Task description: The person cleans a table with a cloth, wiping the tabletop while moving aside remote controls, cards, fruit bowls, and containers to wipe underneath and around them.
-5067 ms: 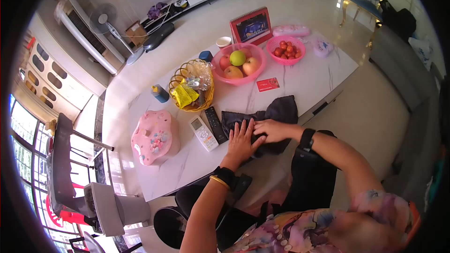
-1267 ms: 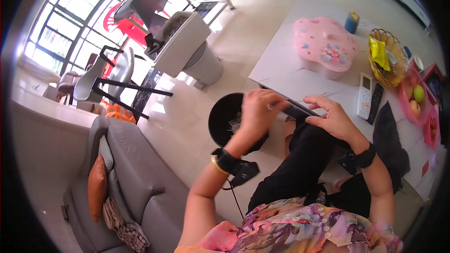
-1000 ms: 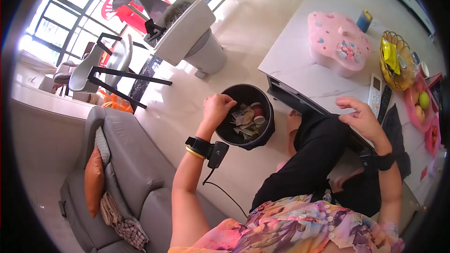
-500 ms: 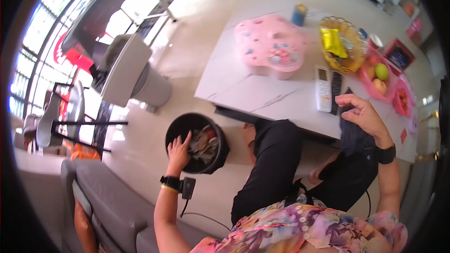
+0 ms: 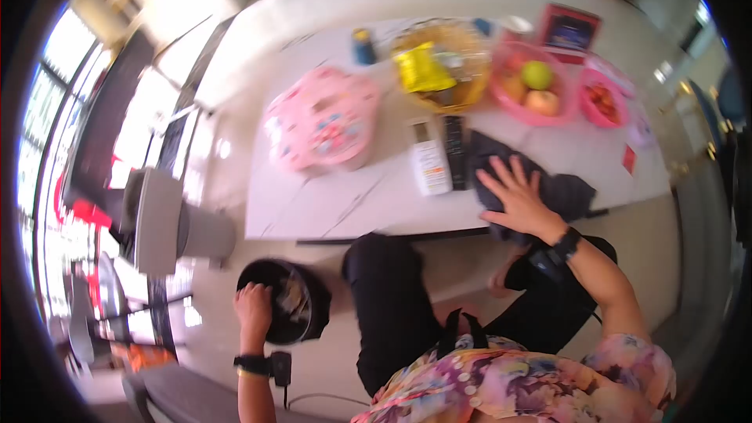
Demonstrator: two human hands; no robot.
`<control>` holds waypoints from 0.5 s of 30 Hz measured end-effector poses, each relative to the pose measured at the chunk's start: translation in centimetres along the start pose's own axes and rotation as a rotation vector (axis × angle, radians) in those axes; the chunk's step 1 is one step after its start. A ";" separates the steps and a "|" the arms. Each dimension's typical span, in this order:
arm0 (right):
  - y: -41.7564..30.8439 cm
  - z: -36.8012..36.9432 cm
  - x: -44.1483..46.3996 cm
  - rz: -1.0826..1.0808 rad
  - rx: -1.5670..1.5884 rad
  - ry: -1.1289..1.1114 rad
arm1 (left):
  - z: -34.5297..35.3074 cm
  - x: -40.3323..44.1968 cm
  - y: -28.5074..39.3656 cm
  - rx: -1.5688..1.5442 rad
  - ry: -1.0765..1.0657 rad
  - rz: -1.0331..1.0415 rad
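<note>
1. Far left, the left hand (image 5: 253, 309) is at the black bin (image 5: 319, 305) – fingers curled at the rim, though I cannot tell whether that grip pinches anything.
2. The bin sits on the floor, scraps (image 5: 294, 298) inside!
3. Up on the table (image 5: 352, 205): pink box (image 5: 323, 121), then white remote (image 5: 429, 160) beside black remote (image 5: 454, 153).
4. And here's the right hand (image 5: 517, 200) – fingers spread wide over the dark cloth (image 5: 568, 192), which lies near the table's edge.

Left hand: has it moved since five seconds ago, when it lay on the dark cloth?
Yes. Judged against the table, the left hand has gone left off its top, from the dark cloth to the edge of the black bin.
</note>
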State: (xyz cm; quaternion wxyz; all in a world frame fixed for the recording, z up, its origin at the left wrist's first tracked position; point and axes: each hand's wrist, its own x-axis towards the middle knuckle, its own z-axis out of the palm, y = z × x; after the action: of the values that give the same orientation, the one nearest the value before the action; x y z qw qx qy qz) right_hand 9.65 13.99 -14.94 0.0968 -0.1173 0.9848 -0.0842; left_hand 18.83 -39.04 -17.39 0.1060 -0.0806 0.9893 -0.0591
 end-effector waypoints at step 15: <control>17.2 0.3 -0.9 0.513 -0.003 0.364 | -17.2 7.3 29.6 -0.899 -0.069 0.922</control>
State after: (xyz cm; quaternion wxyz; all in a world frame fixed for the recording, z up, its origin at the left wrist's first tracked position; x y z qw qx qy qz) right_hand 6.89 30.68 -18.36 -0.0632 0.1519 0.9835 -0.0750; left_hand 3.63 -9.58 -6.18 0.1083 0.3144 0.8467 0.4153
